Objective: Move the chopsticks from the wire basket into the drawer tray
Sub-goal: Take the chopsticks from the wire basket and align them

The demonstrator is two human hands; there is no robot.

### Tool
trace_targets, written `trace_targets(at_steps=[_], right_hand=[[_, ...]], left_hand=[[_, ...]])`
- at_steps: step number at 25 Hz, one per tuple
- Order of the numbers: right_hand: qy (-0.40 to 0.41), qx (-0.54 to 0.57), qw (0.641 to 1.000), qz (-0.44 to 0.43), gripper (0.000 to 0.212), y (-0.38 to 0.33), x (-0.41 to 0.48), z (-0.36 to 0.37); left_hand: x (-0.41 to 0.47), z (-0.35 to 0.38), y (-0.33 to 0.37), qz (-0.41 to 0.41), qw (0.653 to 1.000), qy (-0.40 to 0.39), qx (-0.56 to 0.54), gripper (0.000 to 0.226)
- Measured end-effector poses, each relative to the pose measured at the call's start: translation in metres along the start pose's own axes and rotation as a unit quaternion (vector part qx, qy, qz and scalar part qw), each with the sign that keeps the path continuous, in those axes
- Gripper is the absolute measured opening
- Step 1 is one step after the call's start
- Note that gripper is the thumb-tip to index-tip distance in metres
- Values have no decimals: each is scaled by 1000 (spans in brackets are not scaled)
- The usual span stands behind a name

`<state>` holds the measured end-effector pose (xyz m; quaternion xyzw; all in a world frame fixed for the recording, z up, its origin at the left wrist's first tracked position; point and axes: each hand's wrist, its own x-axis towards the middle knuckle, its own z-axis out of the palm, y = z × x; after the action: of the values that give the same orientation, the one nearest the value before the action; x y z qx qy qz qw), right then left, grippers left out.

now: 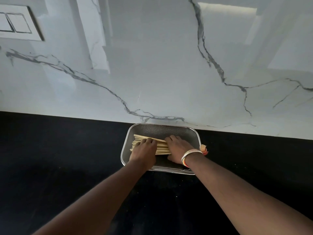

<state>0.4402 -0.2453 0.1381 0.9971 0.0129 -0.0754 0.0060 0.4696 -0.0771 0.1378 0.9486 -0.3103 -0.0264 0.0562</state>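
Observation:
A metal mesh wire basket (160, 129) sits on the black counter against the marble wall. Inside it lies a bundle of several pale wooden chopsticks (161, 147), running left to right. My left hand (144, 152) rests over the left part of the bundle with fingers curled onto the sticks. My right hand (177, 149) covers the right part, fingers wrapped over the sticks, so their right ends are hidden. Bangles and a coloured thread sit on my right wrist. No drawer or tray is in view.
The black countertop (59, 150) stretches to both sides of the basket. A white marble backsplash (152, 65) with grey veins rises behind it. A switch plate (18, 24) is on the wall at upper left.

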Motion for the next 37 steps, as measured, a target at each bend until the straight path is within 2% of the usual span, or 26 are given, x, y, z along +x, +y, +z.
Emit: trace_targets(at_steps=[4, 6, 7, 8, 10, 12, 13, 14, 15, 16, 17, 18, 20, 21, 22, 24, 26, 27, 28, 31, 32, 34, 37], right_hand=[[8, 23, 999, 22, 38, -5, -2, 3], [16, 38, 999, 33, 34, -7, -4, 1], [23, 53, 997, 41, 33, -7, -5, 0], [27, 71, 996, 54, 32, -6, -7, -2], [44, 115, 989, 83, 31, -5, -12, -7], [90, 172, 974, 117, 29, -5, -17, -15], [121, 213, 960, 131, 28, -7, -19, -20], [156, 263, 942, 140, 28, -12, -22, -27], [186, 315, 919, 145, 28, -18, -25, -33], [206, 364, 897, 141, 28, -25, -31, -40], [219, 404, 879, 125, 27, -32, -39, -43], [227, 429, 868, 103, 27, -41, -49, -42], [245, 459, 851, 71, 20, -57, -75, -40], [262, 482, 833, 76, 15, -63, -88, -38], [284, 505, 810, 93, 9, -70, -100, -38], [313, 562, 754, 132, 13, -82, -122, -35], [328, 622, 692, 160, 20, -89, -143, -21], [325, 630, 684, 170, 15, -92, -153, -9], [316, 616, 700, 178, 14, -93, -163, 1], [266, 490, 805, 203, 30, -91, -173, 35], [252, 474, 819, 204, 32, -90, -175, 38], [241, 492, 812, 201, 35, -91, -178, 35], [275, 471, 815, 194, 33, -91, -187, 21]], left_hand=[[-3, 0, -1, -43, 996, 75, -18, 38], [-4, -5, -1, -84, 984, 119, -107, 33], [-5, -9, 1, -116, 965, 143, -184, 30], [-6, -14, 2, -154, 936, 168, -268, 26], [-10, -28, 8, -251, 848, 210, -417, 19], [-10, -37, 13, -329, 734, 192, -562, 33], [-8, -43, 15, -341, 680, 165, -628, 52], [-5, -50, 18, -329, 638, 139, -682, 78], [-5, -58, 21, -294, 612, 118, -725, 103], [-5, -66, 24, -250, 593, 101, -759, 119], [-6, -73, 29, -210, 586, 89, -778, 122], [-10, -84, 36, -174, 587, 88, -786, 109], [-20, -106, 54, -110, 604, 99, -783, 63], [-27, -114, 66, -94, 622, 111, -769, 41], [-36, -121, 79, -80, 648, 130, -747, 29], [-56, -124, 104, -40, 695, 168, -698, 33], [-82, -112, 123, -5, 717, 182, -672, 35], [-94, -98, 129, 0, 725, 182, -664, 37], [-104, -81, 131, -2, 731, 170, -660, 37], [-125, -41, 134, -12, 764, 110, -636, 30], [-128, -35, 136, -15, 769, 106, -630, 30], [-131, -38, 139, -18, 766, 120, -632, 33], [-137, -54, 144, 4, 746, 146, -649, 32]])
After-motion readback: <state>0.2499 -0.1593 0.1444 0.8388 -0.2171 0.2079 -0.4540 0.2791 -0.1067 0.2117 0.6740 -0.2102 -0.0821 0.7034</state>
